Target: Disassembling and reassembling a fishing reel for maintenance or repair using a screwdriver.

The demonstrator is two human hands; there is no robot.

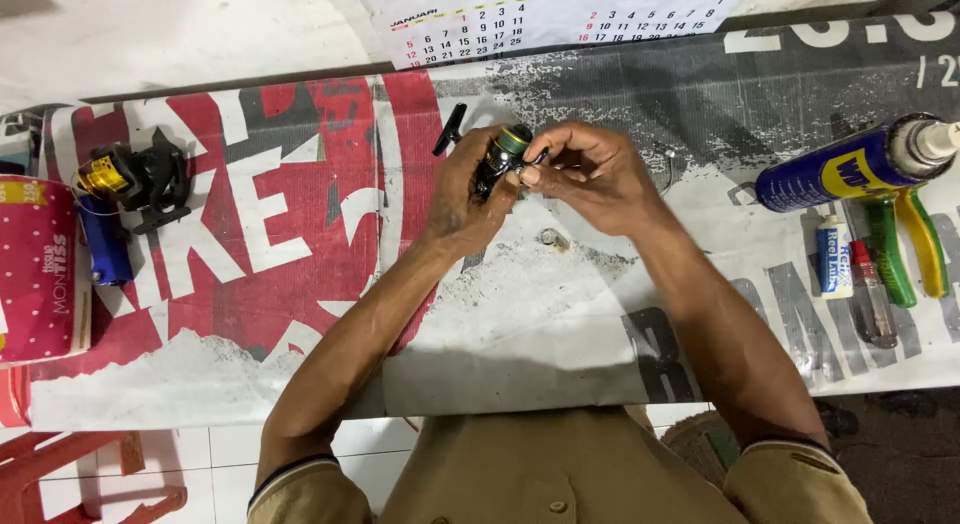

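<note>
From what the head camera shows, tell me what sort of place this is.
Probably a makeshift home bench for servicing fishing reels. The left hand and right hand hold a small reel over a printed banner spread as a work mat; a spray can and small oil bottle lie to the right.

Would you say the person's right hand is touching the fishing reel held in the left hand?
Touching: the head view shows the right hand fingertips pinching the fishing reel.

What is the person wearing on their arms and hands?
Both hands, left hand and right hand, are bare, with no gloves, rings or watch showing. The forearms are bare too. Khaki sleeves with a dark edge stripe end near the elbows.
</note>
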